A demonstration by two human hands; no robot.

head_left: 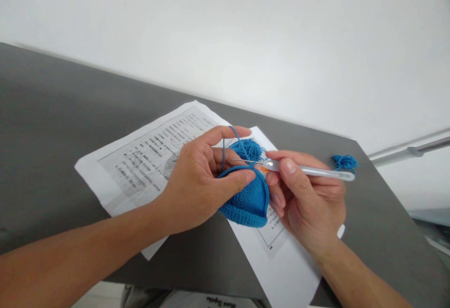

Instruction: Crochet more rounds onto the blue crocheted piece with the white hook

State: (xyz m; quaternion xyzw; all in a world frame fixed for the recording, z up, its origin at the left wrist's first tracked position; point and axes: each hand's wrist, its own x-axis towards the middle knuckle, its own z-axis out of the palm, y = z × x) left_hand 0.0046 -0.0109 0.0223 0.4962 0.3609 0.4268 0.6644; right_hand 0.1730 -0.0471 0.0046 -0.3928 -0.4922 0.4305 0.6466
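Observation:
My left hand [200, 176] pinches a round blue crochet piece [246, 200] between thumb and fingers, and a strand of blue yarn loops over its raised index finger. In my right hand [305, 195] is a crochet hook [316, 172] with a pale grey handle, gripped like a pen. The hook's thin metal shaft points left and meets the upper edge of the crochet piece. A small orange stitch marker [263, 169] sits at that edge, close to my right fingertips. Behind the hands lies a bundle of blue yarn [248, 149].
Printed sheets of paper [137, 158] lie under the hands on the dark grey table [63, 111]. A small tangle of blue yarn [345, 161] rests near the table's right edge. A white wall [225, 41] rises behind the table, and a metal pole [415, 151] stands beyond its right side.

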